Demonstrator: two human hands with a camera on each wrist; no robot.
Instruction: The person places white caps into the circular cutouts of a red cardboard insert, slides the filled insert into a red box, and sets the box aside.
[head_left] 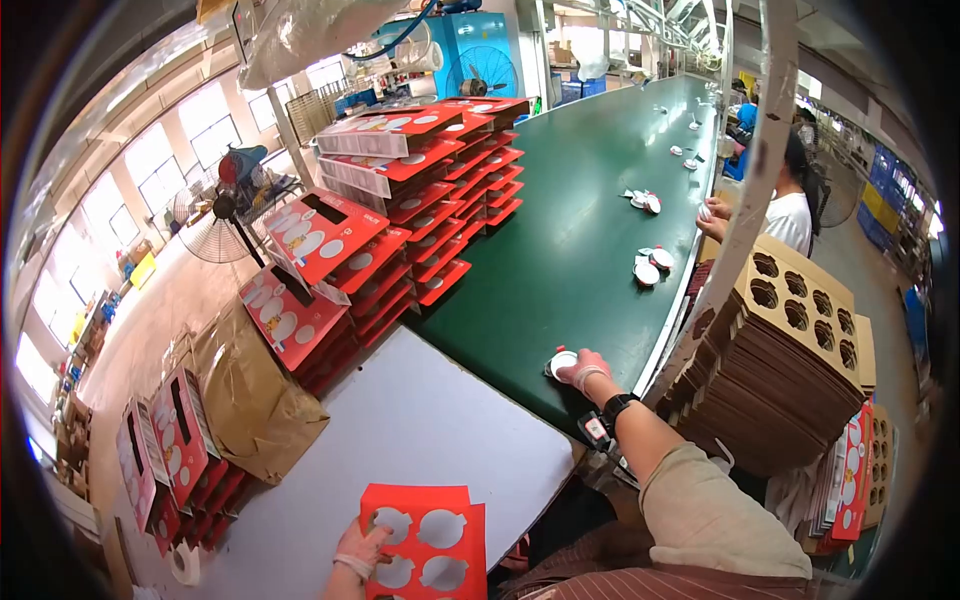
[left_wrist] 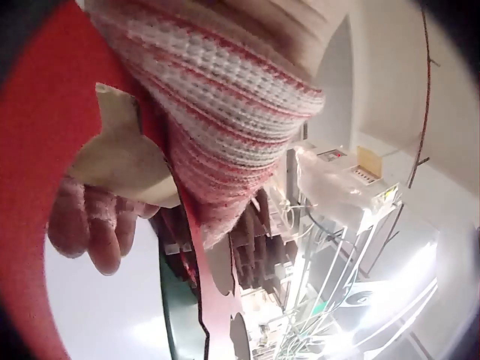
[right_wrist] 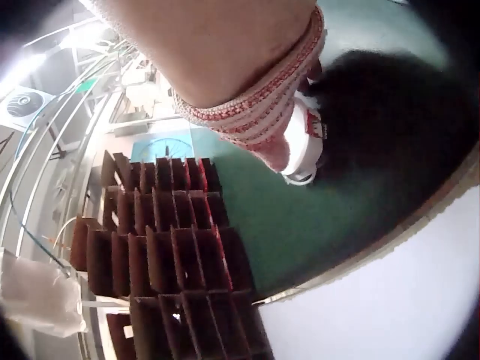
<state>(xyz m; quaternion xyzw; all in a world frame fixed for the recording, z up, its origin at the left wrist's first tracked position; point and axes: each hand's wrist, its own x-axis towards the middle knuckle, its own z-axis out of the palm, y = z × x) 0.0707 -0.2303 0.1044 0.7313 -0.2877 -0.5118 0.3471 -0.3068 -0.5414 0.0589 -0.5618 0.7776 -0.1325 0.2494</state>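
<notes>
The left hand (head_left: 362,548), in a white and red knit glove, grips the left edge of a red card panel (head_left: 425,497) with round cut-outs, over the white table. In the left wrist view its bare fingertips (left_wrist: 103,232) show beyond a cut-out in the red card (left_wrist: 26,187). At the near end of the green belt, the right hand (head_left: 588,371) holds a round white item (head_left: 562,362) with a red part. The right wrist view shows the gloved right hand (right_wrist: 262,124) against this white item (right_wrist: 303,142), its fingers mostly hidden.
Stacked red boxes (head_left: 400,210) line the belt's left side. More white items (head_left: 648,268) lie on the green belt (head_left: 560,210). Brown cut-out trays (head_left: 760,370) are piled at the right, near another person (head_left: 790,215). A brown paper bundle (head_left: 245,390) stands left of the white table (head_left: 400,420).
</notes>
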